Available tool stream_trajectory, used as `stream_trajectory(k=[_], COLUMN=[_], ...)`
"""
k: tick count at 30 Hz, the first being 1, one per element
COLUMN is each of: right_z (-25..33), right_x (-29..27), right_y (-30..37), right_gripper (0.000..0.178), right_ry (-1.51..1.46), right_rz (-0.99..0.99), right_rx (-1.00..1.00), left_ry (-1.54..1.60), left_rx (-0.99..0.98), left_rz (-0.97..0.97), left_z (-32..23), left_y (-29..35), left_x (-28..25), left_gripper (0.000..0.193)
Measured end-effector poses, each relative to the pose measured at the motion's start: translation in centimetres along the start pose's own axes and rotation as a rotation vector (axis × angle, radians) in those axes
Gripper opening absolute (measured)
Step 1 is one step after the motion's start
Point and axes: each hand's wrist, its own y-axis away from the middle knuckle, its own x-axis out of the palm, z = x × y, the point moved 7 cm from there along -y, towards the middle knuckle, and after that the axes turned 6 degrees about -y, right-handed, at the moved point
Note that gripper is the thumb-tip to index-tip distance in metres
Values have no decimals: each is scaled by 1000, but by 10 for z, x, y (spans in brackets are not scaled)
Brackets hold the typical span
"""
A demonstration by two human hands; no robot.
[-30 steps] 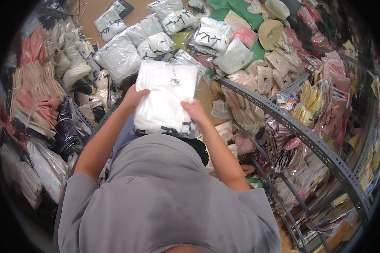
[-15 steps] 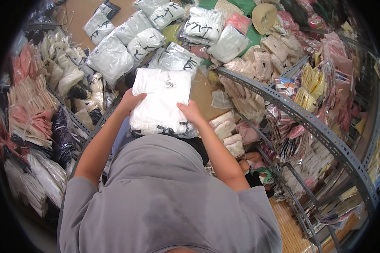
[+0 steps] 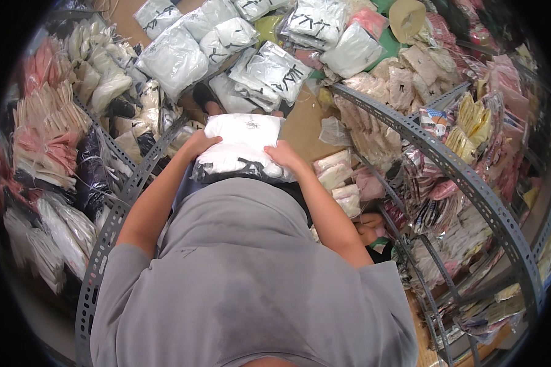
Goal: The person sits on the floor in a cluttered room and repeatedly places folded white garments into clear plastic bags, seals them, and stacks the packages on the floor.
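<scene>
Close in front of my body I hold a white folded garment in clear plastic (image 3: 242, 144), with black ribbon-like trim along its near edge. My left hand (image 3: 201, 144) grips its left side, thumb on top. On the opposite side my right hand (image 3: 283, 155) pinches the edge the same way, the fingers hidden underneath. Just beyond the held garment lies a small pile of bagged white garments with black ties (image 3: 278, 73).
More bagged white garments (image 3: 174, 61) cover the brown floor ahead. Grey perforated metal rails (image 3: 434, 156) curve along the right, and another rail (image 3: 119, 211) runs at left. Stacks of pink and cream bagged clothes (image 3: 49, 125) crowd both sides. A beige hat (image 3: 407, 19) lies far right.
The held garment has tipped, so its top looks shorter and the black trim shows more. Both hands stay on its sides. The whole view has shifted slightly.
</scene>
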Motion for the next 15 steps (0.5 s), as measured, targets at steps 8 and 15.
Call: stream_trajectory(k=[8,15], right_z=[4,-11], right_x=[-10,-11], right_y=[14,12], right_gripper=[51,51], right_ry=[-43,-72], right_rz=[-63,-44], right_rx=[-45,-40], left_ry=[29,106], left_rx=[29,153], left_rz=[-35,-41], left_z=[-14,-46], left_y=[12,32], left_x=[4,-2], left_gripper=[78,80])
